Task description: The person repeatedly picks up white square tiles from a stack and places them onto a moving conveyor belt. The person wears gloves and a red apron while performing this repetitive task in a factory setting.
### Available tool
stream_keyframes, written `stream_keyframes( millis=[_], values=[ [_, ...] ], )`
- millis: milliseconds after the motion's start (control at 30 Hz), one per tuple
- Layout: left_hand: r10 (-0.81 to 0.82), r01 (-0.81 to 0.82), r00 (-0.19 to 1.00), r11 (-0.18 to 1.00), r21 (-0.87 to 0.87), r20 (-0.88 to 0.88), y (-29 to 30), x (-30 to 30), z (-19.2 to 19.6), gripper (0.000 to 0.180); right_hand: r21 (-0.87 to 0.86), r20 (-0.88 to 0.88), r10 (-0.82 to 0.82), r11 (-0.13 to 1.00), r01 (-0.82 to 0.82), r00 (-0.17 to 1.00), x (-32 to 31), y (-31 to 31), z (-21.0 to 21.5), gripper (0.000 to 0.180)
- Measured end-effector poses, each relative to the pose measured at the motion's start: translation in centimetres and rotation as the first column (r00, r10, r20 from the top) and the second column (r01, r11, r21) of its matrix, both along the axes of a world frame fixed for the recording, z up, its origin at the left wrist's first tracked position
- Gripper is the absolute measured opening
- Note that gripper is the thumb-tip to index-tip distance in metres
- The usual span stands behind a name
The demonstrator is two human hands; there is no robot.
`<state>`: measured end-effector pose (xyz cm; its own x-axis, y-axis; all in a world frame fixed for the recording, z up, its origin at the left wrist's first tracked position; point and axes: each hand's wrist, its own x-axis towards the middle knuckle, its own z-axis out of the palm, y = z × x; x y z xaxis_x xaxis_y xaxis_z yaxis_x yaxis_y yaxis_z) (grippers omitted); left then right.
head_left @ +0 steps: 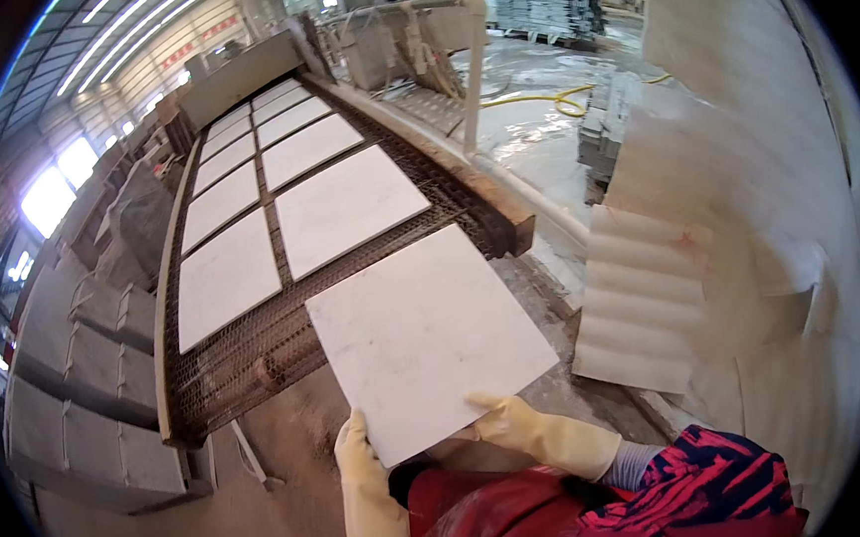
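Head view: gloved hands (pixel 513 425) grip white tile (pixel 430 338) near mesh conveyor (pixel 243 369).

White tile (pixel 430 333): underside hidden (entirely)

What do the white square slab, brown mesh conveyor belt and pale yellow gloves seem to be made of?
White square slab: probably stone or ceramic, smooth and fairly matt, with faint grey marks.
Brown mesh conveyor belt: likely metal, rough and rusty-looking, judging by its open weave and colour.
Pale yellow gloves: seemingly rubber, smooth, given their even colour and soft folds.
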<state>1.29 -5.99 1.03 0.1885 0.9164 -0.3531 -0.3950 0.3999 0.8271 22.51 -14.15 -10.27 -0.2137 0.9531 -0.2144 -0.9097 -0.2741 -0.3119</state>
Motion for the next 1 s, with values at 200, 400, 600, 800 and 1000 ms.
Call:
stream_keyframes(
  millis=[200, 400, 600, 800, 1000],
  values=[
    [0.065, -0.067, 0.997, 0.994, -0.091, -0.029, -5.0, -6.6, -1.5, 0.041, 0.019, -0.053, -0.098, 0.995, 0.099, 0.994, -0.8, 0.2, 6.4, 0.044],
    [0.320, -0.317, 0.946, 0.888, -0.333, -0.046, -17.3, -20.5, -10.8, 0.049, -0.139, -0.080, -0.148, 0.981, 0.136, 0.986, -1.5, 0.7, 7.1, 0.049],
    [0.666, -0.589, 0.746, 0.668, -0.454, 0.012, -28.7, -26.1, -17.7, 0.051, -0.310, -0.043, -0.291, 0.913, 0.264, 0.956, -1.0, 1.7, 6.5, 0.046],
    [0.607, -0.626, 0.774, 0.697, -0.348, -0.177, -28.0, -22.8, -13.6, 0.048, -0.356, 0.063, -0.354, 0.865, 0.353, 0.933, -1.5, 1.6, 7.7, 0.039],
    [0.650, -0.683, 0.722, 0.619, -0.388, -0.235, -28.1, -23.5, -15.2, 0.046, -0.428, 0.083, -0.373, 0.824, 0.371, 0.924, -1.9, 1.8, 9.2, 0.037]
  ],
)
